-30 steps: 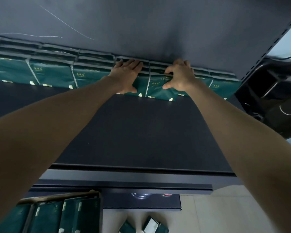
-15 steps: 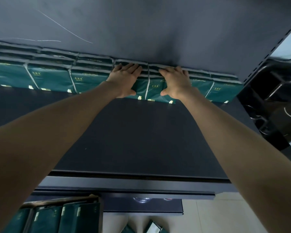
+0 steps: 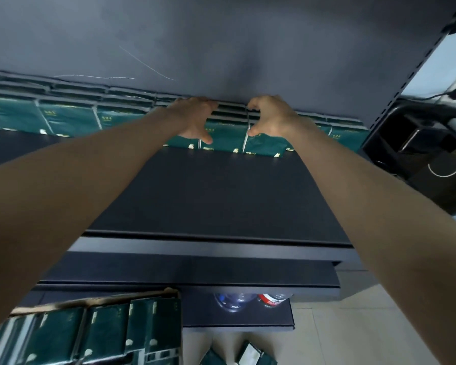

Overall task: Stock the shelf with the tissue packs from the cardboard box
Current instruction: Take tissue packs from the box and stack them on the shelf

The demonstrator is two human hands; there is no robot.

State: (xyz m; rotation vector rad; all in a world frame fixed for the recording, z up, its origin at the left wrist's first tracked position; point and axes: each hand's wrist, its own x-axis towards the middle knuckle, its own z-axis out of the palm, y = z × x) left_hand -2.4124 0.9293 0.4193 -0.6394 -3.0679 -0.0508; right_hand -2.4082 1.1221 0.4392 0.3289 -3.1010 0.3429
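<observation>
Got the left hand (image 3: 195, 119) and right hand (image 3: 271, 117) close together but not touching at the back of the shelf (image 3: 221, 196), each hooked over a stack of tissue packs (image 3: 223, 134) with the thumb pressed on the front. Fingertips hidden behind the tops. Probably squeezing the stacks back flush with the row (image 3: 69, 117) off to the left of the left hand, going by the crumpled pack poking forward under the right thumb. Plenty more waiting in the cardboard box (image 3: 95, 302) below the left forearm, so nowhere near done.
</observation>
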